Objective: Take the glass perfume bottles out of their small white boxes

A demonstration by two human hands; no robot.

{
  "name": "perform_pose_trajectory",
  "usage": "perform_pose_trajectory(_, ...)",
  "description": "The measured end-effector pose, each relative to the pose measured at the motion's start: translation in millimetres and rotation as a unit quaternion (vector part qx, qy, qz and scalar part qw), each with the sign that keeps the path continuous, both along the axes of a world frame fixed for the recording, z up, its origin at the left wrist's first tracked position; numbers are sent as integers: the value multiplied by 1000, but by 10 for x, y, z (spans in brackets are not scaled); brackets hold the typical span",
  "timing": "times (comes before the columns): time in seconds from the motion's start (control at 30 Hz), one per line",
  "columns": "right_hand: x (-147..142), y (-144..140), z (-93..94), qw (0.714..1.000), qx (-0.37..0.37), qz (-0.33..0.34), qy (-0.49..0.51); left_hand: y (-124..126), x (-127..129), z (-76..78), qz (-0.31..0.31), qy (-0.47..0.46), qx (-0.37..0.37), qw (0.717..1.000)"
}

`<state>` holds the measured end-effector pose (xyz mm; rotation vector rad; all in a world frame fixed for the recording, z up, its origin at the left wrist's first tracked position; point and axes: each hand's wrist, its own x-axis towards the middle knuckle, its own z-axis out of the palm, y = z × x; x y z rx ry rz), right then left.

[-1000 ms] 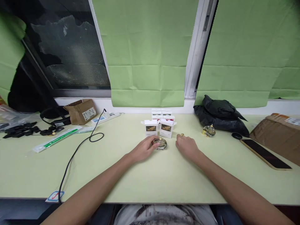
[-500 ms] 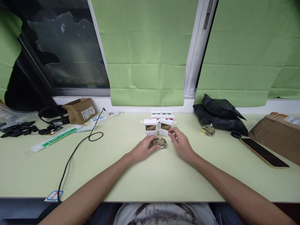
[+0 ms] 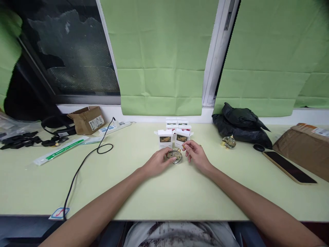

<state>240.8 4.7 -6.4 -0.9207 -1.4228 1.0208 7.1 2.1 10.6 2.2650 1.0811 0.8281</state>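
My left hand (image 3: 157, 162) is closed around the left side of a round, flat glass bottle (image 3: 175, 157) with a gold neck, low over the table; its thumb lies across the glass. The bottle's neck leans to the right. Just right of the neck, my right hand (image 3: 197, 157) pinches a small yellow-gold piece (image 3: 183, 147) between thumb and fingertips; its exact kind is too small to tell. Behind the hands stand two white boxes with dark pictures, a left box (image 3: 165, 139) and a right box (image 3: 182, 138), their top flaps open.
More white boxes (image 3: 177, 122) stand behind. A second glass bottle (image 3: 228, 142) lies at right near black plastic bags (image 3: 240, 125), a phone (image 3: 289, 167) and a brown parcel (image 3: 303, 147). Leftward are a black cable (image 3: 84, 164), a power strip (image 3: 115, 127) and an open carton (image 3: 87, 120).
The bottle in my left hand has tipped, its neck moving to the right. My right hand has come closer to it, and a yellow-gold piece now shows at its fingertips.
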Motion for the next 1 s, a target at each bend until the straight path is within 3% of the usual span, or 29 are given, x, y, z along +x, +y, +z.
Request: perform_pose_trajectory(1.0, 17, -4, -62, 998, 22, 4, -57, -2, 38, -34, -13, 0, 16, 1000)
